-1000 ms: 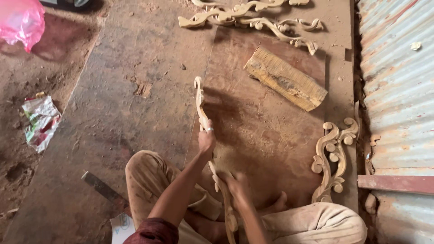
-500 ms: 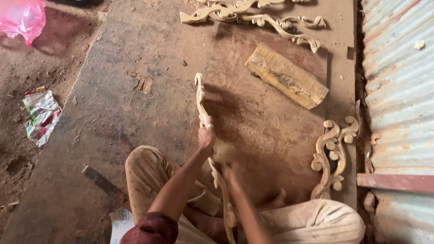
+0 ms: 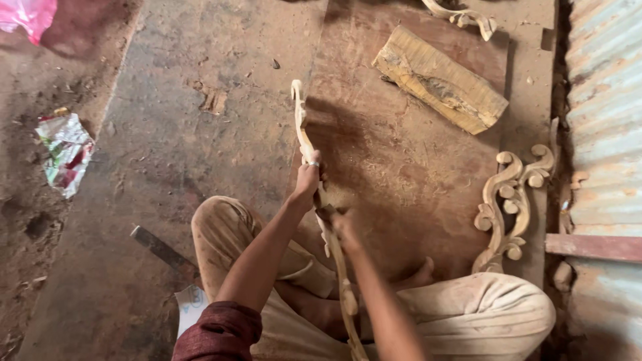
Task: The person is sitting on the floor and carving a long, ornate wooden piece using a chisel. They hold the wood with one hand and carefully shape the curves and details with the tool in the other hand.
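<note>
Two hands grip one long carved wood strip (image 3: 304, 130): left hand (image 3: 309, 179) steadies it higher up, right hand (image 3: 342, 227) clamps just below, keeping it upright over the lap.

A dusty wooden floor (image 3: 200, 154) carries a rough wood block (image 3: 438, 80), a carved scroll (image 3: 509, 200) near the metal wall, and another carving (image 3: 465, 15) at the top edge. A crumpled wrapper (image 3: 65, 150) and a pink bag (image 3: 23, 13) lie on the dirt to the left; a dark flat tool (image 3: 160, 249) lies beside the knee.

We note the carved scroll strip (image 3: 302, 130): pale bare wood, matt; floor board (image 3: 414, 180) dusty, rough; wall sheet (image 3: 605, 113) corrugated metal.
</note>
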